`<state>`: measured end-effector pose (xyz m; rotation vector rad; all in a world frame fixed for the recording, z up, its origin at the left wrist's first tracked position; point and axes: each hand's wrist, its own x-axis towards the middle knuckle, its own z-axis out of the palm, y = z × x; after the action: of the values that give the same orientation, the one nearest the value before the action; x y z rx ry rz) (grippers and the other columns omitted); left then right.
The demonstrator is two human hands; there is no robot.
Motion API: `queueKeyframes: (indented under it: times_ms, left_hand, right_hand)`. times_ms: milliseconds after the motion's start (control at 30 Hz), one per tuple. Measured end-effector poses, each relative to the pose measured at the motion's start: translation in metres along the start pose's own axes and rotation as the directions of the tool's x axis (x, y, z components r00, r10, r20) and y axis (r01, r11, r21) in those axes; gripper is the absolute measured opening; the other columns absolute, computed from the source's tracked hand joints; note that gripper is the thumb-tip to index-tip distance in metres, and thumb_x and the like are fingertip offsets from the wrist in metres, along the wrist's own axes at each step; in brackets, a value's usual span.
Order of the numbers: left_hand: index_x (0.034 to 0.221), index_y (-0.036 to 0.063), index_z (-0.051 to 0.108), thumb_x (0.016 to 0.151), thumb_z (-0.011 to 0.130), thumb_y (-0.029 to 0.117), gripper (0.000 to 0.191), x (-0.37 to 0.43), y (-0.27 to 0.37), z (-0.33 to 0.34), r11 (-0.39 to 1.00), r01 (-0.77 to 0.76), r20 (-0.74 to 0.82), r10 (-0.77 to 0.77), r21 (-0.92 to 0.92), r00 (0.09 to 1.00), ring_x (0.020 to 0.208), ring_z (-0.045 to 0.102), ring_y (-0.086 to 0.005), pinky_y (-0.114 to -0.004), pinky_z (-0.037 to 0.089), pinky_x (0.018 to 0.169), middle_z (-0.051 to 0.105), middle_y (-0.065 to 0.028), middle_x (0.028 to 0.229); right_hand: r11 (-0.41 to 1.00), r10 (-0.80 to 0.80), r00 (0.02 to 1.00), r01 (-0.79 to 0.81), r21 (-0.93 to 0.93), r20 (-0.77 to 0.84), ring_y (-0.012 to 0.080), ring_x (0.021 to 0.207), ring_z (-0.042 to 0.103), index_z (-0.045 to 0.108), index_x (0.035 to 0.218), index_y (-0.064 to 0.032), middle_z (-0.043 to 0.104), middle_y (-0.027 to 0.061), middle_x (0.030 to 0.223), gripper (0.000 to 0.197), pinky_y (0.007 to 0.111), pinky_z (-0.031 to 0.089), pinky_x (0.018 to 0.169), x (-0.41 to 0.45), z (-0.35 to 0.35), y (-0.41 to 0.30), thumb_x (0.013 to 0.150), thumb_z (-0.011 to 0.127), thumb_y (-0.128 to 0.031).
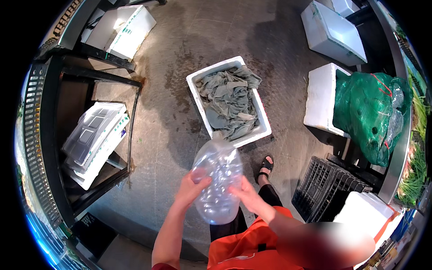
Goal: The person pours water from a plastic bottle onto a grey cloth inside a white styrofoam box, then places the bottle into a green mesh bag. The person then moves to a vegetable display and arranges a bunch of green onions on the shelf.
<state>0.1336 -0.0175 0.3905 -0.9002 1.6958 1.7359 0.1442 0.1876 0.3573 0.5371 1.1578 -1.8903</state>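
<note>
Between my two hands is a large transparent plastic bottle (218, 175), dented and shiny, with its narrower end pointing away from me. My left hand (190, 187) grips its left side, thumb on top. On the opposite side, my right hand (248, 195) holds it with the thumb pressed against the wall. Just beyond the bottle, a white foam box (264, 116) stands on the floor, filled with crumpled grey-green cloth (231, 92). Some cloth hangs over the box's right rim. The bottle's narrow end overlaps the box's near edge in view; whether they touch I cannot tell.
Wet patches mark the concrete floor (179, 87). Foam lids and a transparent tray (96, 131) lean inside a black metal frame at left. At right are a foam box (320, 98), a stuffed green mesh sack (368, 111) and black plastic crates (324, 185). Vegetables line the right counter.
</note>
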Motion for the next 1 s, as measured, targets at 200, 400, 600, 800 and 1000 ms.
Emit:
queueKeyframes:
  times_ms: [200,400,600,800,1000]
  left_hand:
    - [0.121,0.0041,0.043,0.082,0.060,0.018,0.045,0.011,-0.031,0.030,0.981,0.005,-0.024,-0.009,-0.196,1.000,0.097,0.050,-0.0143,-0.027,0.039,0.085,0.052,-0.0084,0.113]
    - [0.115,0.0057,0.049,0.086,0.056,0.020,0.033,-0.010,-0.099,0.029,0.927,0.288,0.014,-0.293,-0.239,0.956,0.090,0.052,-0.0140,-0.027,0.040,0.083,0.057,-0.0055,0.102]
    - [0.109,0.0087,0.051,0.086,0.055,0.020,0.025,-0.024,-0.099,0.057,0.890,0.305,-0.010,-0.328,-0.339,0.945,0.089,0.053,-0.0148,-0.026,0.042,0.079,0.057,-0.0045,0.098]
    - [0.103,0.0063,0.053,0.085,0.056,0.013,0.020,-0.011,-0.089,0.107,0.861,0.220,0.153,-0.167,-0.459,0.974,0.076,0.057,-0.0135,-0.024,0.046,0.066,0.060,-0.0045,0.085]
    - [0.108,0.0020,0.049,0.082,0.057,0.008,0.028,-0.046,-0.015,0.158,0.880,0.219,0.196,-0.147,-0.421,0.969,0.071,0.053,-0.0135,-0.026,0.045,0.067,0.056,-0.0042,0.079]
  right_hand:
    - [0.933,0.026,0.968,0.066,0.353,-0.249,0.0148,0.088,0.054,0.046,0.110,-0.0076,0.055,0.0056,0.102,0.030,0.030,0.045,0.076,0.063,-0.092,-0.022,0.082,0.058,-0.012]
    - [0.977,0.151,0.911,-0.079,0.197,-0.384,0.0189,0.087,0.056,0.048,0.107,-0.0050,0.057,0.0075,0.098,0.031,0.034,0.047,0.073,0.150,-0.156,0.033,0.080,0.060,-0.010]
    - [0.944,0.099,0.974,-0.027,0.330,-0.204,0.0170,0.081,0.058,0.053,0.104,-0.0062,0.059,0.0051,0.092,0.029,0.032,0.048,0.068,0.083,-0.148,-0.005,0.077,0.062,-0.009]
    - [0.887,-0.138,0.946,-0.015,-0.462,-0.295,0.0115,0.077,0.052,0.049,0.106,-0.0019,0.057,0.0046,0.085,0.038,0.027,0.045,0.068,0.009,-0.191,-0.071,0.075,0.067,-0.016]
    - [0.467,-0.872,0.381,0.453,-0.760,-0.309,0.0132,0.076,0.055,0.048,0.113,-0.0047,0.058,0.0061,0.085,0.048,0.029,0.046,0.067,-0.119,-0.185,-0.246,0.074,0.068,-0.023]
